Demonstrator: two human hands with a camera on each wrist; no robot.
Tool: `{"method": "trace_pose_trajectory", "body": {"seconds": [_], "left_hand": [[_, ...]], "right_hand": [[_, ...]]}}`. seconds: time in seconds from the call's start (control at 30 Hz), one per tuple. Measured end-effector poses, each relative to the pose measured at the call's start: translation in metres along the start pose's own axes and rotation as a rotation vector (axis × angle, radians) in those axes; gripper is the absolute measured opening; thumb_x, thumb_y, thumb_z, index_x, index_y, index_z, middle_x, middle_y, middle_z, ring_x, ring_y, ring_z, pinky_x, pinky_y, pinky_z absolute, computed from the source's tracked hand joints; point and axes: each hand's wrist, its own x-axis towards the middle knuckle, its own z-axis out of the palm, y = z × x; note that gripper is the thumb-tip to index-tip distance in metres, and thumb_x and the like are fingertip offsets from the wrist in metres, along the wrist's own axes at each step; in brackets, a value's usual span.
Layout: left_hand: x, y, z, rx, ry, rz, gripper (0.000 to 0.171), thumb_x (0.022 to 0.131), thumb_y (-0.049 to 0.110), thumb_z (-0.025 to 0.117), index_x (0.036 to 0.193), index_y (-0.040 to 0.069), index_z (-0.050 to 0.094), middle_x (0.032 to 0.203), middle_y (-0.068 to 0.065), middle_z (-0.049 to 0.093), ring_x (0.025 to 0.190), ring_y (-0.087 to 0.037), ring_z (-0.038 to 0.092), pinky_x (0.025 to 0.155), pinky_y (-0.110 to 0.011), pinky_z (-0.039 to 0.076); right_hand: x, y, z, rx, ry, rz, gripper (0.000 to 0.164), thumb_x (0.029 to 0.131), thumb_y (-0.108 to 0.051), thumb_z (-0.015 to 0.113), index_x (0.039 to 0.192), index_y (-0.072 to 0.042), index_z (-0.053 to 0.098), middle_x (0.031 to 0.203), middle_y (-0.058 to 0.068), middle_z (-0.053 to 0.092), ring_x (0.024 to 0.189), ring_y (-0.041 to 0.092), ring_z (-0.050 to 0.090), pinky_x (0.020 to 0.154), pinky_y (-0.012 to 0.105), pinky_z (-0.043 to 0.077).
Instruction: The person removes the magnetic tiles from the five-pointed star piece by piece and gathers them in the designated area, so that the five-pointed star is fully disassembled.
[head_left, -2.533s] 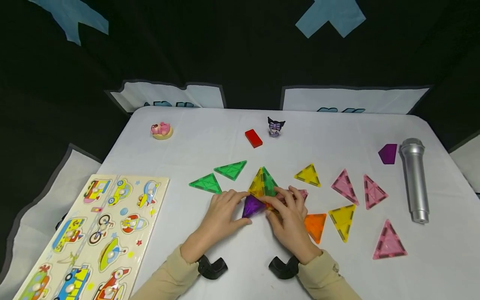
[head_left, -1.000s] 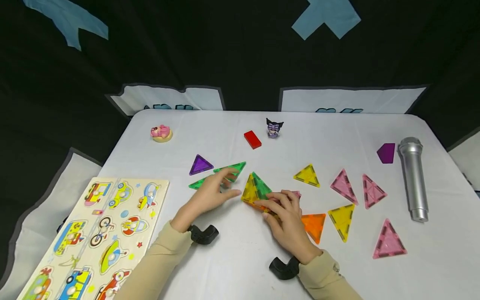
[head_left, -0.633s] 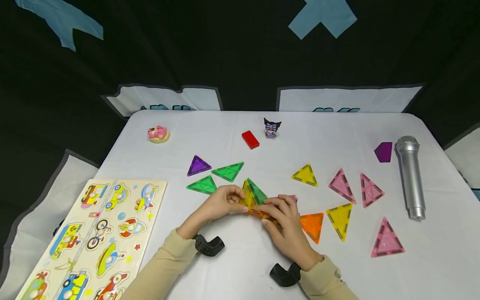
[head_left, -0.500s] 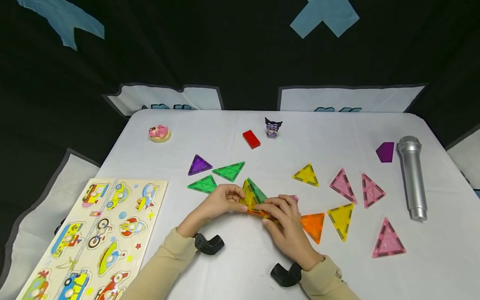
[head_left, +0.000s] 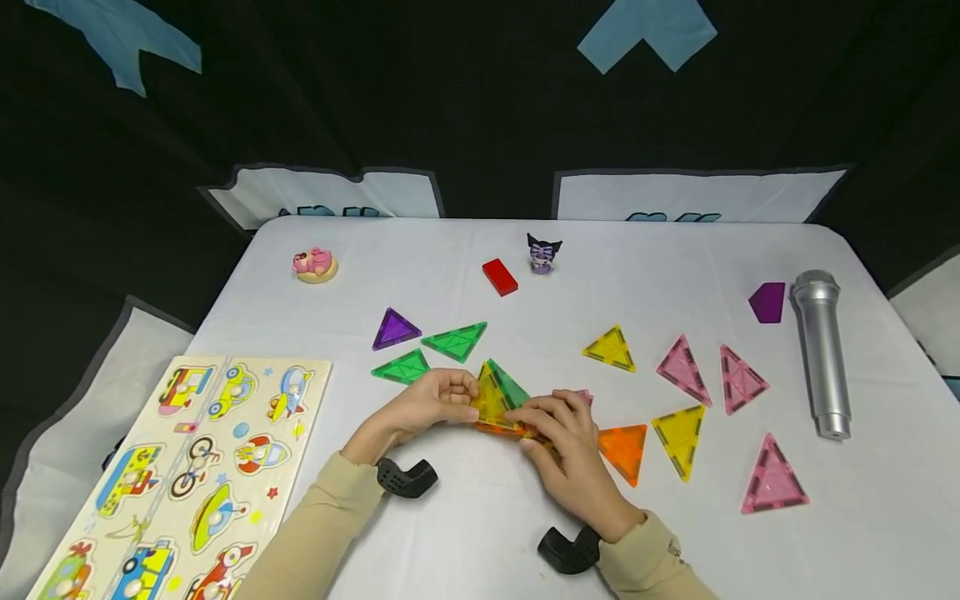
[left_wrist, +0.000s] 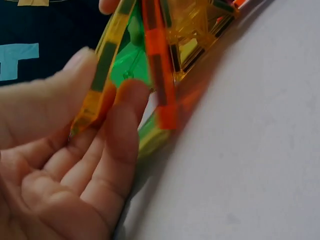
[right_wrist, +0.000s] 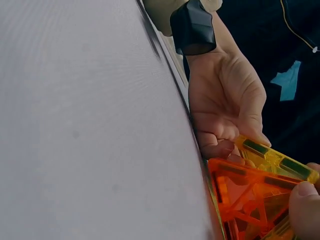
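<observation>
In the head view, my left hand (head_left: 423, 408) pinches a yellow triangular magnetic tile (head_left: 491, 397) at its left corner. The left wrist view shows this yellow tile (left_wrist: 105, 62) between thumb and fingers, tilted apart from an upright orange tile (left_wrist: 160, 70) at its lower end. A green tile (head_left: 512, 383) leans behind it. With curled fingers, my right hand (head_left: 573, 454) holds the right side of this tile cluster and hides part of it. Its thumb (right_wrist: 305, 212) presses near the orange tile (right_wrist: 245, 200) in the right wrist view.
Left of the cluster lie a purple triangle (head_left: 395, 330) and two green triangles (head_left: 456, 342). Orange (head_left: 624, 452), yellow (head_left: 679, 439) and pink tiles (head_left: 775, 479) lie right. A puzzle board (head_left: 255, 492), silver microphone (head_left: 822, 358), red block (head_left: 500, 277) and small figures (head_left: 542, 254) surround them.
The purple triangle has gone from the cluster to the table's left part. My left hand has come back to the cluster, taken the yellow tile and shifted slightly left. The right hand stays.
</observation>
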Motion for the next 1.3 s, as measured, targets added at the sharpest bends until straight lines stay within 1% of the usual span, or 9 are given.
{"method": "trace_pose_trajectory", "body": {"seconds": [0.27,0.47,0.57,0.67,0.8,0.9,1.0,1.13,1.3], "left_hand": [[-0.003,0.005,-0.002,-0.048,-0.166,0.050,0.019,0.078,-0.011,0.060,0.087,0.003,0.051,0.076,-0.002,0.051,0.068,-0.009,0.050,0.064,-0.020,0.045],[0.011,0.032,-0.004,-0.006,0.055,0.151,0.016,0.081,-0.007,0.060,0.093,0.001,0.054,0.085,-0.007,0.055,0.074,-0.013,0.053,0.065,-0.024,0.045],[0.031,0.045,0.001,0.144,0.183,0.126,0.017,0.083,0.000,0.062,0.098,-0.001,0.055,0.086,-0.009,0.057,0.074,-0.021,0.054,0.066,-0.029,0.046],[0.055,0.051,0.013,0.399,0.246,0.080,0.020,0.083,0.007,0.065,0.100,-0.001,0.058,0.088,-0.008,0.059,0.075,-0.022,0.053,0.067,-0.029,0.044],[0.084,0.051,0.023,0.668,0.230,0.018,0.020,0.082,0.012,0.067,0.100,0.003,0.063,0.095,-0.005,0.060,0.080,-0.017,0.053,0.065,-0.024,0.042],[0.093,0.047,0.022,0.758,0.185,-0.029,0.023,0.084,0.015,0.065,0.105,0.006,0.064,0.100,-0.006,0.061,0.085,-0.020,0.054,0.064,-0.026,0.043],[0.089,0.046,0.021,0.862,0.204,-0.029,0.032,0.087,0.019,0.062,0.118,0.010,0.060,0.108,-0.010,0.061,0.093,-0.023,0.056,0.071,-0.031,0.046],[0.071,0.052,0.024,1.016,0.340,0.024,0.044,0.090,0.026,0.057,0.131,0.012,0.049,0.112,-0.014,0.060,0.098,-0.026,0.056,0.083,-0.042,0.043],[0.041,0.063,0.032,1.067,0.499,0.074,0.033,0.091,0.027,0.055,0.117,0.006,0.052,0.076,-0.007,0.058,0.061,-0.020,0.052,0.058,-0.033,0.043]], "right_hand": [[-0.001,0.001,0.000,-0.022,-0.007,0.019,0.032,0.085,-0.012,0.063,0.115,-0.024,0.061,0.116,-0.003,0.050,0.118,0.031,0.029,0.095,0.050,0.020],[-0.001,0.002,-0.001,-0.020,-0.016,0.006,0.027,0.087,-0.014,0.061,0.112,-0.022,0.061,0.117,-0.001,0.050,0.119,0.031,0.027,0.094,0.051,0.018],[-0.001,0.003,0.001,-0.019,-0.025,0.009,0.027,0.087,-0.015,0.061,0.112,-0.023,0.061,0.118,-0.001,0.050,0.119,0.029,0.027,0.094,0.051,0.018],[-0.003,0.004,0.004,-0.020,-0.031,0.011,0.027,0.087,-0.015,0.061,0.112,-0.024,0.061,0.118,-0.002,0.049,0.119,0.028,0.027,0.094,0.050,0.019],[-0.005,0.005,0.006,-0.012,-0.031,-0.006,0.028,0.087,-0.015,0.060,0.113,-0.024,0.061,0.119,-0.001,0.049,0.118,0.029,0.028,0.093,0.051,0.019],[-0.004,0.004,0.006,0.000,-0.037,-0.015,0.028,0.087,-0.015,0.060,0.114,-0.024,0.061,0.119,0.000,0.049,0.119,0.031,0.027,0.093,0.053,0.019],[-0.004,0.003,0.007,-0.002,-0.040,-0.023,0.028,0.087,-0.015,0.060,0.114,-0.023,0.061,0.119,0.001,0.049,0.119,0.032,0.027,0.092,0.054,0.019],[-0.002,0.004,0.005,-0.005,-0.028,-0.009,0.028,0.087,-0.015,0.060,0.114,-0.024,0.061,0.120,-0.001,0.049,0.120,0.032,0.027,0.093,0.053,0.018],[-0.001,0.005,0.001,0.010,-0.023,0.020,0.029,0.087,-0.016,0.060,0.115,-0.023,0.060,0.121,-0.003,0.049,0.121,0.030,0.026,0.096,0.051,0.016]]}}
